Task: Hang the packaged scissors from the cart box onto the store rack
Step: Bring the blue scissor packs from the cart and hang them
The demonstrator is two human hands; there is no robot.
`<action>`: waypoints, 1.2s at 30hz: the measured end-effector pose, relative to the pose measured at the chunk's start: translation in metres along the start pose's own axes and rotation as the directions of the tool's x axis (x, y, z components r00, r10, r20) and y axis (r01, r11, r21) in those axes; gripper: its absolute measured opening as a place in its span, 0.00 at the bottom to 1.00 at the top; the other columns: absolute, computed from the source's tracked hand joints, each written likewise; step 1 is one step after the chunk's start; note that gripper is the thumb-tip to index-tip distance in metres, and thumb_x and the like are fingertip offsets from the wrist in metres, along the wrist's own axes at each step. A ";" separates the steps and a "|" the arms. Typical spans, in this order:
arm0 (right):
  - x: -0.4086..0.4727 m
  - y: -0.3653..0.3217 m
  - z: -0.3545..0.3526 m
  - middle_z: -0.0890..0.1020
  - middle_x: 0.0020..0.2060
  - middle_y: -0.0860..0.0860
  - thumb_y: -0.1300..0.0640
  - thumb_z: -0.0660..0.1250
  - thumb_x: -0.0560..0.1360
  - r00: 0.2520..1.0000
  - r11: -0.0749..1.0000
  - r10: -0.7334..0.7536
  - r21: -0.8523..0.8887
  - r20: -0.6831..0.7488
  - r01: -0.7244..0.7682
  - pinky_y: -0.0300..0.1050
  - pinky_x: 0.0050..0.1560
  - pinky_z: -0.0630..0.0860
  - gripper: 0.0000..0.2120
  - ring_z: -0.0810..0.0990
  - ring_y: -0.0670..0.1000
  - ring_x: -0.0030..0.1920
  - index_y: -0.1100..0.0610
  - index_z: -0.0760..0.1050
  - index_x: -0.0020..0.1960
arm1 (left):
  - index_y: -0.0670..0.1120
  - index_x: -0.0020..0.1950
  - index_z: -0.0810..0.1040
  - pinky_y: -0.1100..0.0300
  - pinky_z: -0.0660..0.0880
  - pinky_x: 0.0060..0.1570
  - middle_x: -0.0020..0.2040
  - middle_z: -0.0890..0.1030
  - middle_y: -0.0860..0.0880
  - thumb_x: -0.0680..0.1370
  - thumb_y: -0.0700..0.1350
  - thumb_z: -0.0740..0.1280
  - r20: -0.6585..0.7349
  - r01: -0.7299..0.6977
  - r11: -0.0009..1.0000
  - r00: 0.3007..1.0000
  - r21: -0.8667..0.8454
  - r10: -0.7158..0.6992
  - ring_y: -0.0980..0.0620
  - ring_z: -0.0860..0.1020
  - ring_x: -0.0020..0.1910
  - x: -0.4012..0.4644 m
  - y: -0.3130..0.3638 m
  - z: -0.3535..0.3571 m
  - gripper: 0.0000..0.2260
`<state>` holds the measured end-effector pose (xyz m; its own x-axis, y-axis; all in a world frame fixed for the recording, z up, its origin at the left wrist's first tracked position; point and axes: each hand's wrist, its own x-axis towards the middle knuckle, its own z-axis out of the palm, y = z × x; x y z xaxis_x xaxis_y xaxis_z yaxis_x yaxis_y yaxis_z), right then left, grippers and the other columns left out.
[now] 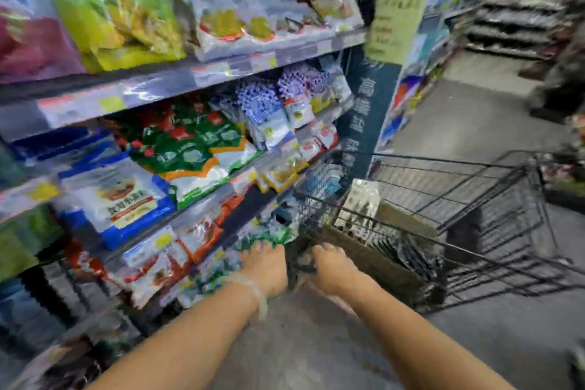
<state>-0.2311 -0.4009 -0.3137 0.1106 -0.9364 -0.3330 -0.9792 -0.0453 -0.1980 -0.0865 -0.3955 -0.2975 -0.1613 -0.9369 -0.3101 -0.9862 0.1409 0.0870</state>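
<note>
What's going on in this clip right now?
A person in a store aisle reaches both arms towards the near end of a wire cart. The left hand and right hand are at its edge, beside a cardboard box of packaged goods. The picture is too blurred to tell whether either hand grips anything. Stocked shelves stand alongside.

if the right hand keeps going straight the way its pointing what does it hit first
Probably the near end of the wire cart, with the cardboard box just behind; the right hand is blurred and depth is unclear.
</note>
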 end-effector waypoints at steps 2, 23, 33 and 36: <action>-0.001 0.040 -0.008 0.69 0.64 0.59 0.49 0.64 0.75 0.996 0.995 0.083 0.053 -0.012 -0.083 0.54 0.62 0.70 0.23 0.67 0.61 0.65 0.60 0.65 0.65 | 0.45 0.69 0.65 0.46 0.60 0.69 0.70 0.65 0.42 0.77 0.48 0.62 0.018 -0.065 0.998 0.998 -0.002 0.065 0.40 0.62 0.71 0.019 0.035 -0.004 0.21; 0.158 0.309 -0.092 0.70 0.63 0.58 0.48 0.64 0.75 0.820 0.786 0.569 0.248 0.066 -0.566 0.52 0.61 0.71 0.24 0.69 0.61 0.63 0.59 0.65 0.66 | 0.44 0.68 0.66 0.46 0.64 0.66 0.68 0.67 0.42 0.78 0.45 0.62 0.158 -0.494 0.860 0.867 0.130 0.473 0.40 0.64 0.68 0.306 0.249 -0.058 0.19; 0.208 0.393 -0.018 0.70 0.63 0.59 0.47 0.61 0.77 0.644 0.549 0.656 0.336 0.393 -0.765 0.50 0.56 0.73 0.24 0.73 0.60 0.60 0.60 0.64 0.66 | 0.45 0.72 0.62 0.43 0.67 0.66 0.70 0.66 0.42 0.79 0.44 0.58 0.474 -0.538 0.842 0.750 0.030 0.462 0.39 0.65 0.69 0.401 0.289 0.008 0.21; 0.222 0.410 0.005 0.71 0.62 0.58 0.48 0.61 0.77 0.622 0.502 0.634 0.367 0.461 -0.783 0.49 0.54 0.72 0.23 0.74 0.59 0.60 0.59 0.64 0.67 | 0.46 0.74 0.59 0.45 0.69 0.64 0.70 0.65 0.42 0.79 0.44 0.58 0.539 -0.529 0.848 0.719 0.013 0.440 0.39 0.65 0.68 0.421 0.299 0.032 0.23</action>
<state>-0.6070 -0.6261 -0.4735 -0.4731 -0.4503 -0.7572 -0.5157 0.8384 -0.1764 -0.4507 -0.7380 -0.4321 -0.5702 -0.4389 -0.6944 -0.7518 0.6195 0.2258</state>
